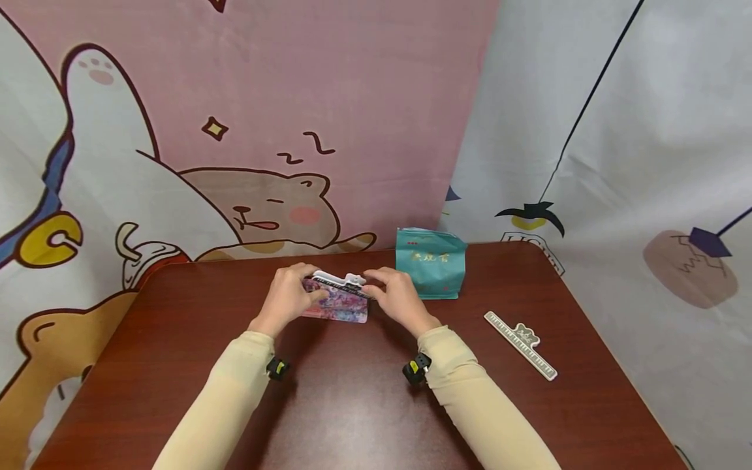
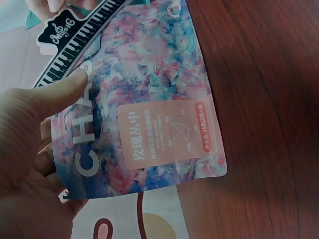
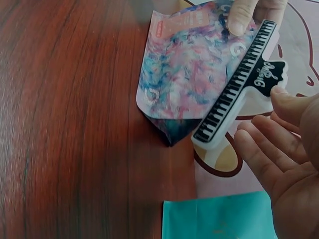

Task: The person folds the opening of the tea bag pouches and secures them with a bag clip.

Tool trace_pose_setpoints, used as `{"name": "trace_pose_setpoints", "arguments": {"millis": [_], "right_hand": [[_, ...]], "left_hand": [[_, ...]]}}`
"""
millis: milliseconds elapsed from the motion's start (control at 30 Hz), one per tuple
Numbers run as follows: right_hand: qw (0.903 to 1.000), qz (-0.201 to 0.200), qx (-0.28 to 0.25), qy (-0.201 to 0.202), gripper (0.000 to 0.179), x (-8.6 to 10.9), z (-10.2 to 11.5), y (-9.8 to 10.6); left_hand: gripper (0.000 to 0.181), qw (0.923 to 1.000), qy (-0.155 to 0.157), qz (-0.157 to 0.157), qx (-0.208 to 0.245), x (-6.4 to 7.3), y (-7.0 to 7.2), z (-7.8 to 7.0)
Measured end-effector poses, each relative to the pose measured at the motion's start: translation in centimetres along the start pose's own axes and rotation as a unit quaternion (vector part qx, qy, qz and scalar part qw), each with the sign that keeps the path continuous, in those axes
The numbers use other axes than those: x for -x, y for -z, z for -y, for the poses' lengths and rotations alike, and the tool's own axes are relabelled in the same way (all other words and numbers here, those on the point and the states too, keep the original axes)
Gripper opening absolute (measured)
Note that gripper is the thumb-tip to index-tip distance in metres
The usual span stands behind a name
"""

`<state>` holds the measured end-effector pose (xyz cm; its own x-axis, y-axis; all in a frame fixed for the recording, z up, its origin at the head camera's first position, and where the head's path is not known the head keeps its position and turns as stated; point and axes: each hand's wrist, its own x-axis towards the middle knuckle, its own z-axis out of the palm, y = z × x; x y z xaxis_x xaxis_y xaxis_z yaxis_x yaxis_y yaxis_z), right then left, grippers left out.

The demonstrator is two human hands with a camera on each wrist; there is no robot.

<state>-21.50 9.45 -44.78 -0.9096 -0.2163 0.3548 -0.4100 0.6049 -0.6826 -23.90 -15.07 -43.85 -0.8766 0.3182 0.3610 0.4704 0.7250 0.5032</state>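
Pouch point(image 2: 159, 64), pink and blue, is over the far middle of the bench point(image 1: 352, 405), pinched near its top edge in the left hand's point(image 1: 288, 294) grip, thumb in front. Along that edge lies a black clip point(image 3: 237, 82); the right hand's point(image 1: 401, 299) grip is clamped on its handle. Whether the clip bites the pouch, I cannot tell. Rightward stand a green bag point(image 1: 433, 277) and, nearer, flat, a grey clip point(image 1: 521, 344).

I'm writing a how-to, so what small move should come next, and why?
I'd probably straighten the piano-patterned clip along the top of the pouch: it slants across the lettering, and the right hand pinches it while the left hand holds the pouch.
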Motion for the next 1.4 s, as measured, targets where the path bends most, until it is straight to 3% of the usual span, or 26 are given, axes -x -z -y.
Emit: {"name": "trace_pose_setpoints", "arguments": {"millis": [333,600,933,1400], "right_hand": [[0.9998,0.008,0.007,-0.014,0.029,0.7,-1.2,1.8],[0.9998,0.005,0.014,-0.009,0.031,1.3,-1.9,3.4],[0.9998,0.008,0.016,-0.008,0.033,2.2,-2.7,5.1],[0.9996,-0.006,0.027,-0.007,0.032,2.9,-4.3,8.0]], "left_hand": [[0.047,0.9995,-0.02,-0.025,-0.002,0.0,0.2,-1.0],[0.052,0.9994,-0.022,-0.022,-0.016,-0.2,0.4,-2.0],[0.052,0.9978,-0.047,-0.033,-0.033,-0.3,0.2,-3.3],[0.043,0.9966,-0.069,-0.044,-0.015,-0.6,-0.1,-5.8]]}}
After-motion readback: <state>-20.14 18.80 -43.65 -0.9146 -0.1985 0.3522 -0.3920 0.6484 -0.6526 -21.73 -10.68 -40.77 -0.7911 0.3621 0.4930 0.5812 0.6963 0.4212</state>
